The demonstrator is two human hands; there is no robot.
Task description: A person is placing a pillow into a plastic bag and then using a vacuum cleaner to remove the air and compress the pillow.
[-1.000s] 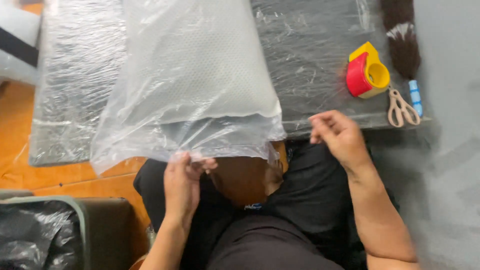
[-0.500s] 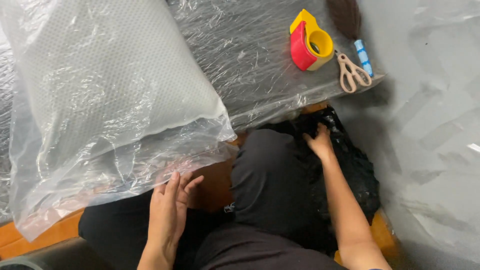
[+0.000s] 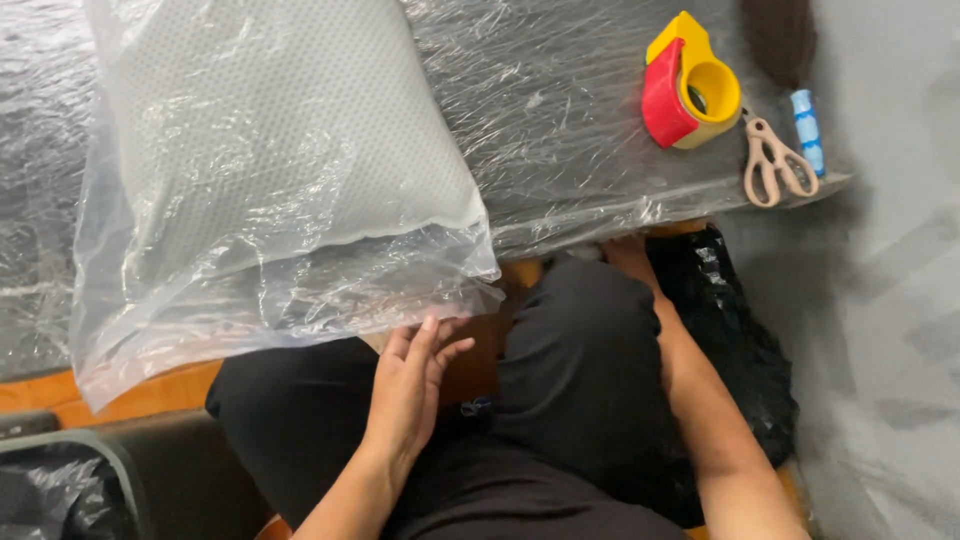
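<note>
Left hand: left hand [image 3: 410,385] flat, fingers straight and together, tips touching the loose open edge of the clear plastic bag [image 3: 290,300], gripping nothing.
Right hand: right hand [image 3: 628,252] reaches under the counter edge; grip cannot be told, fingers hidden.
Bag: holds a grey mesh-textured cushion [image 3: 270,140], lying on the film-wrapped grey counter [image 3: 560,130], mouth overhanging toward the lap.
Far corner: red and yellow tape dispenser [image 3: 690,82], beige-handled scissors [image 3: 775,162] just beside it.

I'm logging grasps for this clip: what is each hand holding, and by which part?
Left hand fingertips touch the open edge of the clear plastic bag; no closed grip shows. Right hand reaches under the table, hidden.
</note>
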